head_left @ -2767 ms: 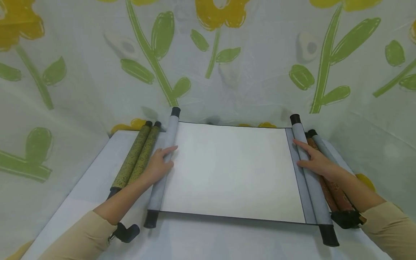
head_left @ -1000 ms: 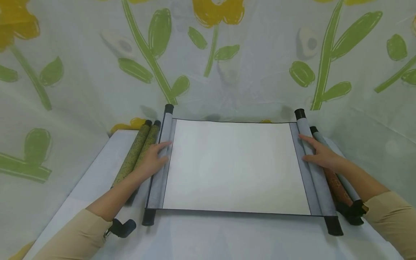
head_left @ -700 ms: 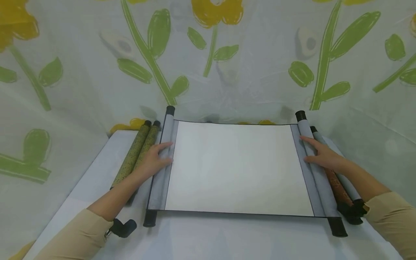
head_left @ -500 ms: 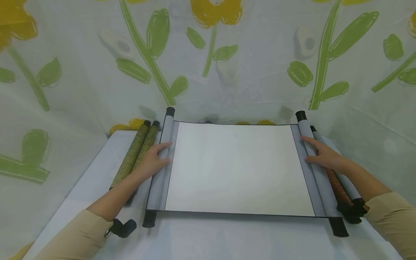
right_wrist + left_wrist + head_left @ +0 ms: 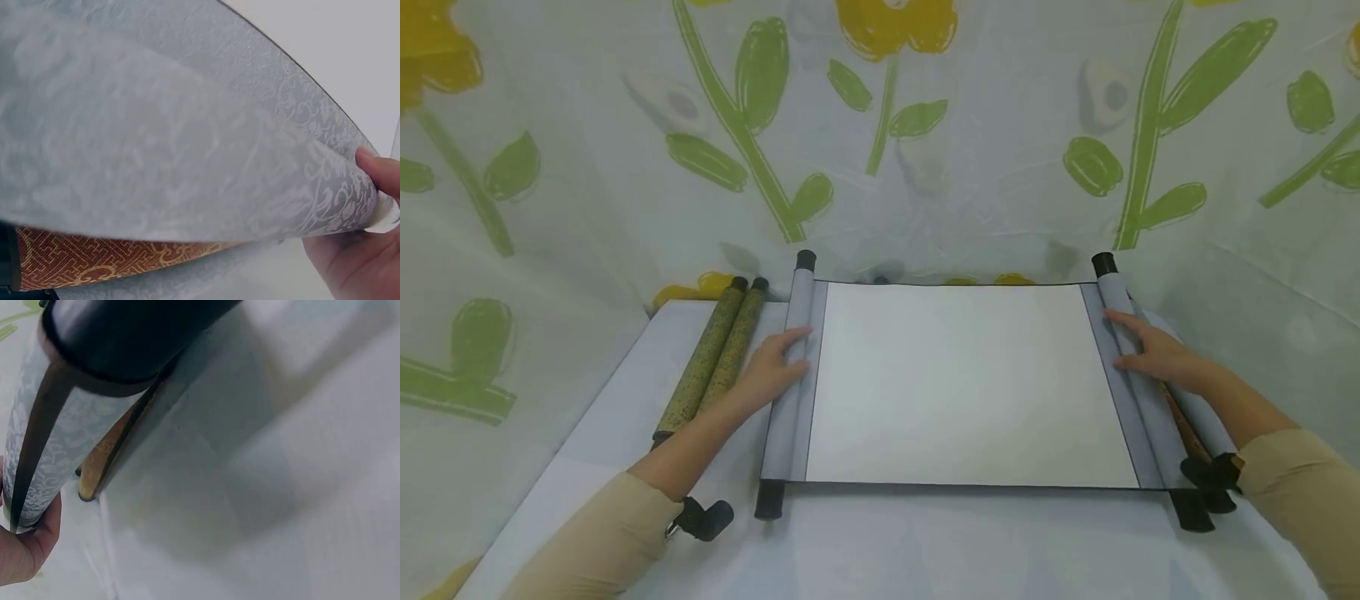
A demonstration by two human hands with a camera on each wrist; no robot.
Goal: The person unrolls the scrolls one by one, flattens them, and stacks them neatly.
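An unrolled scroll [image 5: 970,383] lies flat on a white table [image 5: 925,550], its blank cream sheet facing up between two grey rolled ends with black caps. The left hand [image 5: 771,371] rests on the left roll [image 5: 793,383], fingers curved over its top and thumb at its near side, grasping it lightly; the left wrist view shows the thumb [image 5: 28,550] pressed against the patterned grey fabric beneath the black cap [image 5: 125,331]. The right hand [image 5: 1153,354] rests on the right roll [image 5: 1138,392], fingers laid across it and reaching the grey border; in the right wrist view the fingers [image 5: 369,206] grasp the edge of the patterned grey fabric. Two green rolled scrolls [image 5: 711,358] lie side by side just left of the left roll, apart from the hand. A brown patterned scroll [image 5: 112,265] lies touching the right roll on its outer side, partly hidden under the right forearm. A cloth printed with green stems and yellow flowers [image 5: 760,108] hangs behind the table.
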